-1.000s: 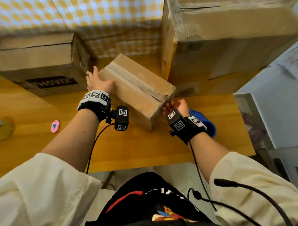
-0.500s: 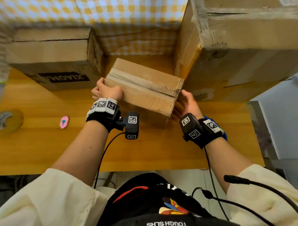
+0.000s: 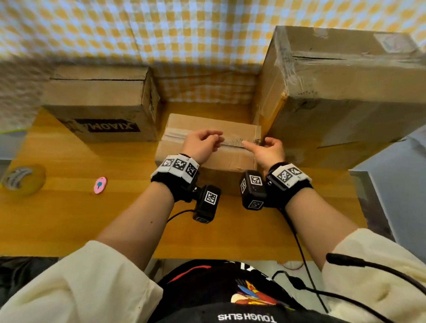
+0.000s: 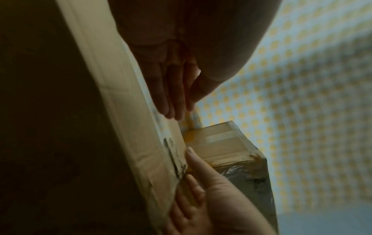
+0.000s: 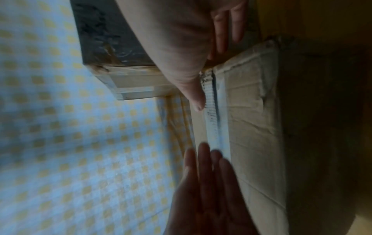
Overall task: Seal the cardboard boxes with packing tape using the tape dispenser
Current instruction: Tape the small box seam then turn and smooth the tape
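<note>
A small cardboard box sits square on the wooden table between two bigger boxes. An old strip of tape runs along its top seam. My left hand rests on that seam with straight fingers touching the top. My right hand is at the box's right end, with its thumb pressed flat on the seam and its fingers down the end face. Neither hand holds anything. No tape dispenser shows in any view.
A tall taped box stands close on the right and a printed box on the left. A tape roll and a small pink object lie at the table's left. A checked cloth hangs behind.
The small box has turned from diagonal to square and slid back between the big boxes. Both hands have left its ends and come onto the top seam.
</note>
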